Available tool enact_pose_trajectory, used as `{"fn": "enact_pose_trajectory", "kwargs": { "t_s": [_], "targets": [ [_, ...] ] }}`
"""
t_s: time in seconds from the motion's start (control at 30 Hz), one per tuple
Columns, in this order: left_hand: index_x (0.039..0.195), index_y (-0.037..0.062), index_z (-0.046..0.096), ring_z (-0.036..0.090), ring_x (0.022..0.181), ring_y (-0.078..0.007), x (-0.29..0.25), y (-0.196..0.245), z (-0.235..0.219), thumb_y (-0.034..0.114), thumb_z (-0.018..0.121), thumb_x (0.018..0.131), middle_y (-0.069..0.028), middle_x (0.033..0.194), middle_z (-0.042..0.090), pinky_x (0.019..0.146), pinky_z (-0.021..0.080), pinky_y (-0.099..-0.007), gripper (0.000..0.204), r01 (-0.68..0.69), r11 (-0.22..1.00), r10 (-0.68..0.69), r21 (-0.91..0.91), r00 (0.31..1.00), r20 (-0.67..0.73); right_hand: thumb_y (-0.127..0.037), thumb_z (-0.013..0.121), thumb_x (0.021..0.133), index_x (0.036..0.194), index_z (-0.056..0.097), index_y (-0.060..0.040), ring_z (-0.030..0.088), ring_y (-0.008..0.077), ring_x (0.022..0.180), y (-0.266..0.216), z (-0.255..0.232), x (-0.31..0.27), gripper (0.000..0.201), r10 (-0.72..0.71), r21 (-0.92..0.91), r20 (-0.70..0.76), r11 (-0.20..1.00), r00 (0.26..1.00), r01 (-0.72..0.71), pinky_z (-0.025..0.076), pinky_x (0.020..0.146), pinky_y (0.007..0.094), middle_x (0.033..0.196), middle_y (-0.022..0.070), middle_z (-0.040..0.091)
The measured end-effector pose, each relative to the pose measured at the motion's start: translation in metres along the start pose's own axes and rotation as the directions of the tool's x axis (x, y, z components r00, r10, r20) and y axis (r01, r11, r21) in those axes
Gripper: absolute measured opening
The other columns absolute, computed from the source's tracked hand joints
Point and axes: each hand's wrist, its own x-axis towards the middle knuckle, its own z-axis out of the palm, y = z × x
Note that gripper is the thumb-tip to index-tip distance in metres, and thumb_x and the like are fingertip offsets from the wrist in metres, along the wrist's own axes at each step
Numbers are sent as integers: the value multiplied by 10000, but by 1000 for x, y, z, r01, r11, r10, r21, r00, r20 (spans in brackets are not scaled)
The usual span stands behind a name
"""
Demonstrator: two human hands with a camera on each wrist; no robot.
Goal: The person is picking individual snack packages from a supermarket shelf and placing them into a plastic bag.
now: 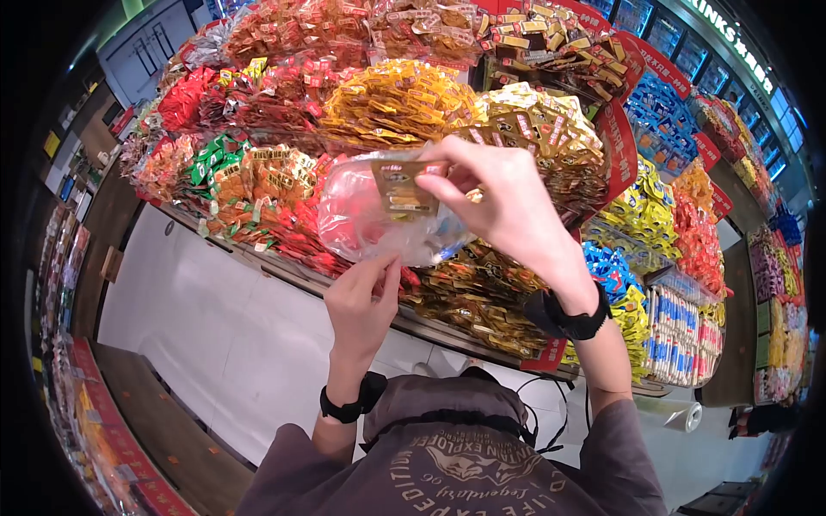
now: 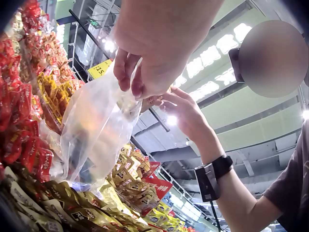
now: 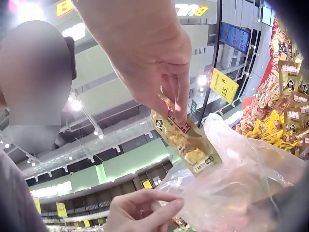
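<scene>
My left hand pinches the near rim of a clear plastic bag, which hangs over the heaped snacks. Some contents show blurred through its film in the left wrist view, with darker shapes low in the bag. Between the thumb and fingers of my right hand is a small gold snack packet, gripped at its top end. In the right wrist view the packet tilts down, its lower end at the bag's mouth. Both hands are close together at the bag.
Heaps of wrapped snacks surround the bag: yellow-orange packets behind, brown-gold packets in front, red packets to the left. Blue-and-white packs stand at right, near a plastic roll. A yellow price sign hangs above.
</scene>
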Motion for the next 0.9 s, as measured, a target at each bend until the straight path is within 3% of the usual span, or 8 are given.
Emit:
{"fn": "enact_pose_trajectory", "kwargs": {
  "t_s": [0.07,0.27,0.33,0.4,0.47,0.57,0.83,0.9],
  "targets": [
    [896,16,684,557,517,-153,1,1,0,-13,719,771,-59,656,607,489,453,-263,134,-39,999,39,16,999,5,-108,699,833,959,628,-15,645,188,616,12,16,6,172,-105,-32,72,994,992,108,514,574,280,721,117,646],
    [915,43,699,495,475,-185,-2,9,1,-30,737,726,-44,611,560,460,395,-306,206,-195,981,194,8,980,34,-101,716,819,960,634,-13,616,156,597,-6,22,9,185,-79,163,-37,983,996,84,495,558,276,702,77,633],
    [920,43,699,498,482,-185,-2,11,0,-34,735,726,-42,599,542,462,392,-309,212,-223,975,223,10,974,27,-81,705,822,981,635,-18,608,171,602,2,24,11,185,-173,102,-13,980,985,173,490,553,286,725,92,623],
    [931,40,696,497,485,-188,0,12,2,-38,734,729,-44,594,529,461,386,-314,220,-242,970,242,1,970,14,-64,640,831,912,570,-7,608,334,649,18,28,9,121,-246,-30,131,967,960,252,469,539,409,734,164,598],
    [945,36,692,496,486,-192,1,12,5,-40,733,734,-47,596,526,461,383,-318,228,-240,971,240,-14,970,-28,-48,613,799,881,539,-9,614,371,699,43,40,-7,117,-188,-240,201,942,961,234,470,552,447,728,175,596],
    [950,38,690,498,487,-192,2,17,11,-40,733,739,-47,610,543,466,392,-314,229,-251,967,251,-43,968,-11,-19,596,756,902,545,-15,621,378,715,75,55,-15,154,-233,-240,241,926,942,290,483,556,451,740,173,598],
    [913,29,680,563,509,-164,3,19,17,-41,727,762,-64,655,612,486,448,-256,173,-212,976,212,-52,977,-1,-27,605,740,928,556,-14,630,394,723,68,56,-1,195,-151,-338,288,908,946,248,502,579,462,779,173,622],
    [921,24,675,569,521,-165,3,18,17,-38,723,771,-70,674,619,493,454,-257,169,-188,980,190,-59,982,24,-89,634,777,975,581,-36,630,394,718,75,58,-2,212,-34,-326,555,911,831,255,506,586,464,745,179,636]
  ]
}}
